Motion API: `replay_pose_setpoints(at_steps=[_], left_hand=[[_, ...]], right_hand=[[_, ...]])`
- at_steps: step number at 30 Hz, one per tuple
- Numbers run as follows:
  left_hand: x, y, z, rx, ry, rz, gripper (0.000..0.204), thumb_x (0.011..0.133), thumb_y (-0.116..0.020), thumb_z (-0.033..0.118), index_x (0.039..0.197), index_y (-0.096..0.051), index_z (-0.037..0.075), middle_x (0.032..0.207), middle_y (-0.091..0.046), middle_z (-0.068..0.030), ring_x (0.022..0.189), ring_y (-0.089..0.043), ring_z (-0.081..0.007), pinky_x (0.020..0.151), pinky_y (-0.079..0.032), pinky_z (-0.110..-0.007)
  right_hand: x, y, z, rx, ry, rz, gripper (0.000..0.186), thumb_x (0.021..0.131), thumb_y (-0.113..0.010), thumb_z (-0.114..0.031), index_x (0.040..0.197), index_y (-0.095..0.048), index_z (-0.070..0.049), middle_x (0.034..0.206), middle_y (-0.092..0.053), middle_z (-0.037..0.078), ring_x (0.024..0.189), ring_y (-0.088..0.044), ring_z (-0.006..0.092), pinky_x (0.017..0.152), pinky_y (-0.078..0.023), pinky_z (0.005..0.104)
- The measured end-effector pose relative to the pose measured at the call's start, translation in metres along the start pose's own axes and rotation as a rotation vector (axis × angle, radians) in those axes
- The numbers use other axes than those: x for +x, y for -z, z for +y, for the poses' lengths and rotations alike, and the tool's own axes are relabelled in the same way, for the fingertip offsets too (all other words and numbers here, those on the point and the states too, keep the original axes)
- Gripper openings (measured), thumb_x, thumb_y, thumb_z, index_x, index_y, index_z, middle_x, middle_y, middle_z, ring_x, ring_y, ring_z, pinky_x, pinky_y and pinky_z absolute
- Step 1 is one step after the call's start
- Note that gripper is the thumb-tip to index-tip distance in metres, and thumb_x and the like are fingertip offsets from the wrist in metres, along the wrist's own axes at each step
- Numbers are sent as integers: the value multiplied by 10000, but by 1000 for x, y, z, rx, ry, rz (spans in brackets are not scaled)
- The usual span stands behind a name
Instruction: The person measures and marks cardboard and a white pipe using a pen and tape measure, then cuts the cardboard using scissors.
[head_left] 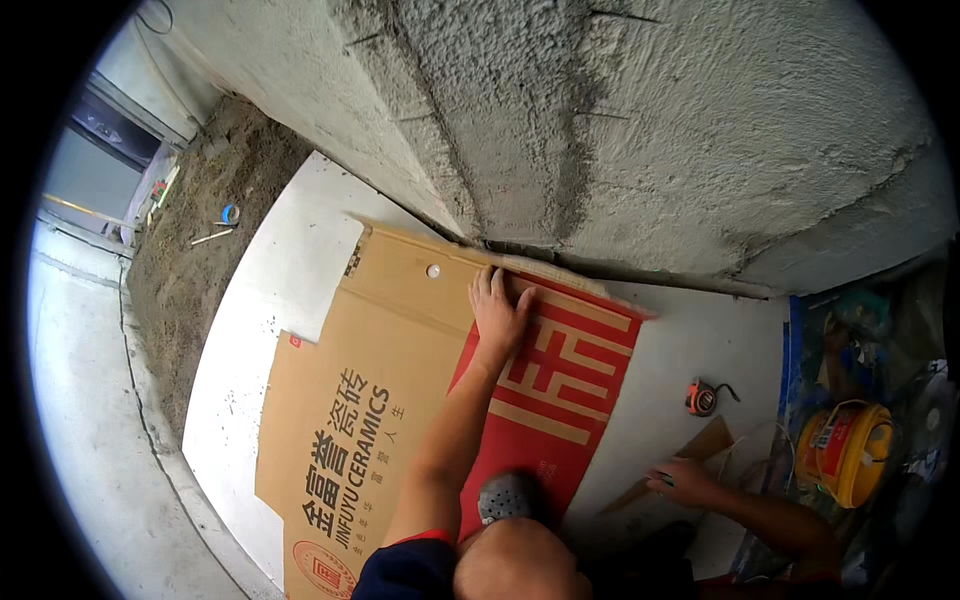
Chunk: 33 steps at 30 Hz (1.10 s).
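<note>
Brown-and-red cardboard (420, 345) flat under the splayed left grip (501, 315); curled right grip (686, 484) beside its red edge, contents unclear

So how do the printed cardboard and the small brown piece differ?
The printed cardboard is broad; the small brown piece is narrow. The cardboard bears red and black print; the brown piece shows none. Your left hand rests on the cardboard; your right hand is by the brown piece. Both show brown.

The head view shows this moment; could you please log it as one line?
Left hand: spread on printed cardboard | Right hand: at brown strip, grip unclear | Tape measure: on white surface
</note>
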<state>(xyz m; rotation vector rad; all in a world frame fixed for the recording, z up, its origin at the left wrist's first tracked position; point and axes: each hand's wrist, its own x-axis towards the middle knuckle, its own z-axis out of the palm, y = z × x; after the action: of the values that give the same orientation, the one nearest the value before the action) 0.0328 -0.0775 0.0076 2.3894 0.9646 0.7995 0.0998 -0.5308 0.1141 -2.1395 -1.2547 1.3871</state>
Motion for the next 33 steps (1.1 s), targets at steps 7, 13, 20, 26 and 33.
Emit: replay_pose_setpoints(at_steps=[7,13,20,26,33], left_hand=[[7,-10,17,73,49,0,813,834,-716,580,1300,-520,-57,1397,-463,-249,1330,-392,-417,1142,-250,-587],[2,-19,40,224,152,-13,994,828,-625,720,1333,-441,-117,1489,-368,-288,1426,-279,-449,1176,-159,-604],[0,-23,43,295,176,-42,1025,850,-592,731,1385,-392,-120,1529,-322,-293,1472,-209,-450,1191,-142,-598],[-2,-38,44,336,130,-39,1063,825,-597,756,1411,-369,-102,1532,-325,-258,1482,-211,-410,1179,-153,-613],[-7,-43,35,421,63,-14,1086,815,-614,756,1420,-331,-101,1530,-289,-302,1473,-203,-465,1182,-163,-616]], right_hand=[[16,4,10,74,47,117,275,988,-609,-282,1134,-672,-59,925,-687,150,863,-666,350,784,-519,417],[35,41,-26,-5,44,241,276,1002,-553,-247,1160,-641,-38,1038,-672,181,893,-654,375,769,-518,446],[116,102,-51,-426,73,404,539,984,-509,-115,1495,-369,-17,1576,-329,182,926,-687,364,759,-574,444],[196,94,-7,-483,50,666,636,920,-507,-50,1531,-331,-45,1661,-197,73,934,-707,317,731,-585,429],[227,79,-8,-146,5,772,621,920,-489,-67,1528,-365,-98,1666,-195,-9,1077,-679,325,849,-570,459]])
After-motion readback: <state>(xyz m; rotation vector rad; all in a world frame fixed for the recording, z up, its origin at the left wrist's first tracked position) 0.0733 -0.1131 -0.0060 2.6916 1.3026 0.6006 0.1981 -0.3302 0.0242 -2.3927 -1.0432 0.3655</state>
